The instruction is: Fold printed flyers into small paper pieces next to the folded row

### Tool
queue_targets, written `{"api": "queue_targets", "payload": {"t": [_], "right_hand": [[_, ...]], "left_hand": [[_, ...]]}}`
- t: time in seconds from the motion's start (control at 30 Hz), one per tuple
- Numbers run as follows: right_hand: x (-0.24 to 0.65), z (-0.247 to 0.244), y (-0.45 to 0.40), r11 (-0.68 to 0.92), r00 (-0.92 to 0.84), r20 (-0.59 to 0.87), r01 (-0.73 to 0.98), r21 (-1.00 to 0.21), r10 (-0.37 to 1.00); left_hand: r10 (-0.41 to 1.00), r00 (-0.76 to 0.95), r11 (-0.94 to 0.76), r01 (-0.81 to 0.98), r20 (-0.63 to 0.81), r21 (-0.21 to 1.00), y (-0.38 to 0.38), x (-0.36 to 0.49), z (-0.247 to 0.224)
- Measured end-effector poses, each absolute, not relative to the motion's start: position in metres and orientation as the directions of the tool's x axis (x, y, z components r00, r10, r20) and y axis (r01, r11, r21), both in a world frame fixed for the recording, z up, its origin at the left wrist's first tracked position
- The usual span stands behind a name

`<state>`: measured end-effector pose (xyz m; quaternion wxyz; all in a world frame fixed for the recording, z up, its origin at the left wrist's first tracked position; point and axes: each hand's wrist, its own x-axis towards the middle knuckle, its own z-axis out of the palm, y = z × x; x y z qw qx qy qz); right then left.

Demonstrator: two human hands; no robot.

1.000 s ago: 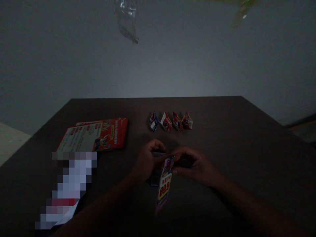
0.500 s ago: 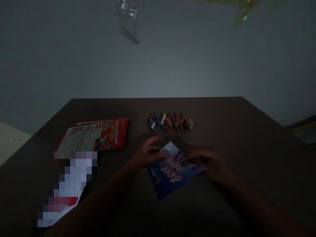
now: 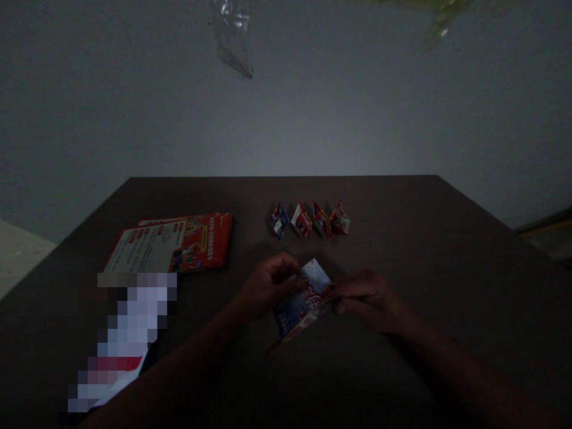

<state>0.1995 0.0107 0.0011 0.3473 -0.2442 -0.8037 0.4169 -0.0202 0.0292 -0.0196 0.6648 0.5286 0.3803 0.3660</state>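
Leaflet (image 3: 295, 307) slants near-left to far-right between your left hand (image 3: 272, 283) and right hand (image 3: 369, 300), each pinching one side.

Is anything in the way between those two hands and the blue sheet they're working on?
Nothing visible is: the left hand and the right hand both hold the blue sheet directly. The four folded papers stand beyond the hands, not between.

Clear plastic (image 3: 233, 42) hangs against the grey wall (image 3: 357, 107) beyond the dark table (image 3: 438, 238).
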Motion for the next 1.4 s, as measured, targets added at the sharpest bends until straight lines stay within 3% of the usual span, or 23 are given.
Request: {"api": "queue_targets", "payload": {"t": [0.13, 0.27, 0.4, 0.63, 0.83, 1.07, 1.27, 1.4], "right_hand": [[0.206, -0.001, 0.012, 0.533, -0.628, 0.309, 0.201, -0.822, 0.714], [0.211, -0.001, 0.012, 0.546, -0.615, 0.285, 0.289, -0.786, 0.735], [0.211, 0.004, 0.012, 0.619, -0.636, 0.319, 0.325, -0.715, 0.703], [0.208, 0.013, 0.009, 0.752, -0.645, 0.430, 0.374, -0.543, 0.631], [0.207, 0.014, 0.007, 0.773, -0.594, 0.504, 0.392, -0.499, 0.627], [0.204, 0.015, 0.007, 0.788, -0.653, 0.479, 0.325, -0.522, 0.587], [0.204, 0.013, 0.008, 0.678, -0.607, 0.421, 0.280, -0.680, 0.674], [0.205, 0.012, 0.008, 0.621, -0.611, 0.387, 0.227, -0.750, 0.690]], "left_hand": [[0.904, 0.422, 0.058, 0.048, -0.073, 0.997, 0.030, -0.024, -0.017], [0.890, 0.454, -0.044, 0.016, 0.032, 0.999, 0.027, -0.025, -0.012], [0.888, 0.406, -0.261, 0.055, 0.217, 0.964, 0.021, -0.020, -0.006], [0.902, 0.317, -0.361, 0.180, 0.294, 0.915, 0.007, -0.008, 0.006], [0.831, 0.317, -0.542, 0.277, 0.457, 0.793, 0.005, -0.008, 0.009], [0.727, 0.457, -0.667, 0.289, 0.513, 0.687, 0.009, -0.012, 0.011], [0.766, 0.411, -0.623, 0.280, 0.495, 0.731, 0.007, -0.011, 0.014], [0.814, 0.453, -0.513, 0.264, 0.365, 0.817, 0.009, -0.012, 0.016]]}}
